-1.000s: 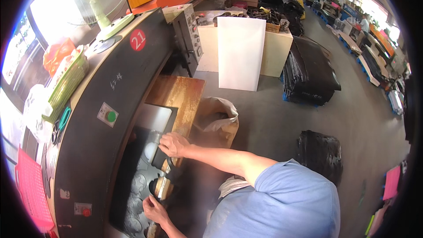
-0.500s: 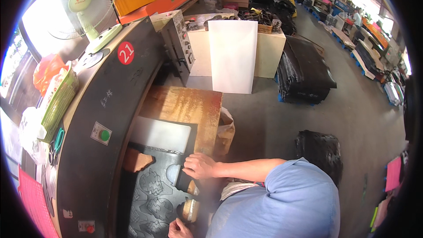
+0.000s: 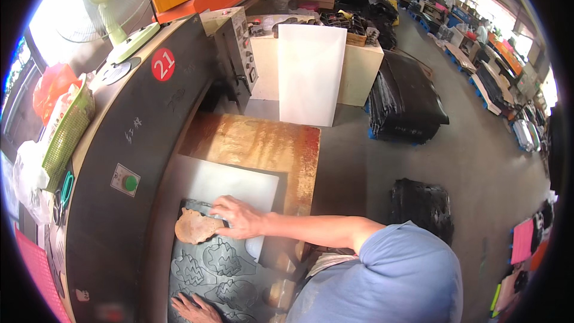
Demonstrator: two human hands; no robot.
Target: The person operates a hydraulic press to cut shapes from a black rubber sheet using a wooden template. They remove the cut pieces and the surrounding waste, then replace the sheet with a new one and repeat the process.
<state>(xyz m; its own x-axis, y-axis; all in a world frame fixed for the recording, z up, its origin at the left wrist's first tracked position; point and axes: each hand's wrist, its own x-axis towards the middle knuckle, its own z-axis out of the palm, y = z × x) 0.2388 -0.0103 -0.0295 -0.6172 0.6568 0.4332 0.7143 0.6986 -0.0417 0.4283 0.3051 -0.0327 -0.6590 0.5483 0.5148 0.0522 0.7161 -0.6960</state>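
Note:
My right hand [image 3: 239, 218] reaches in from the right, its fingers and thumb closed on the right edge of an irregular flat tan plate [image 3: 196, 227]. The plate lies at the far left part of a dark sheet [image 3: 200, 290], which bears several curved, cut-looking outlines. Lower in the picture my left hand [image 3: 196, 309] rests palm down on this sheet, fingers spread and holding nothing. Beyond the plate is a white board [image 3: 236, 180]. Beside the sheet's right edge sit tan blocks [image 3: 280, 293], too blurred to name.
A black machine beam [image 3: 143, 143] with a green button [image 3: 130, 183] runs along the left. A worn brown board [image 3: 257, 143] lies beyond the white one. A white panel [image 3: 310, 75] stands ahead, with stacked black sheets [image 3: 403, 98] to its right and a black bundle [image 3: 421, 209] on the floor.
My right hand has moved left from the sheet's right edge and taken hold of the tan plate. My left hand has moved left and now lies flat on the sheet. The view has shifted slightly.

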